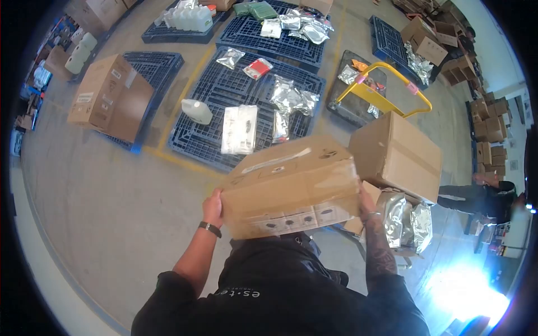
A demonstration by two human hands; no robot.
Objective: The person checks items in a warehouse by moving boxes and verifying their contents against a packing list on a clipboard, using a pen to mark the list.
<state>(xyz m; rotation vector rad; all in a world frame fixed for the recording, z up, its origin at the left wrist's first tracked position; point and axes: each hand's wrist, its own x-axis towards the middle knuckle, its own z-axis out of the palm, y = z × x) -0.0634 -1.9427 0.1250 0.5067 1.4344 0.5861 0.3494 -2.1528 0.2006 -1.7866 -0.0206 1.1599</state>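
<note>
A taped cardboard box (286,193) is held up in front of my body, slightly tilted, with printed symbols along its near side. My left hand (213,208) presses on its left end, fingers partly hidden behind the edge. At the opposite end my right hand (367,203) grips the box, its fingers mostly out of sight. Just past my right hand stands another closed carton (398,157), above an opened box with silver foil pouches (406,221) in it.
A blue pallet (202,143) ahead carries a white jug (196,111), a white packet (239,130) and foil pouches (288,95). A large carton (111,98) sits on a pallet at left. A yellow-handled cart (364,96) stands ahead right; another person (487,199) is at far right.
</note>
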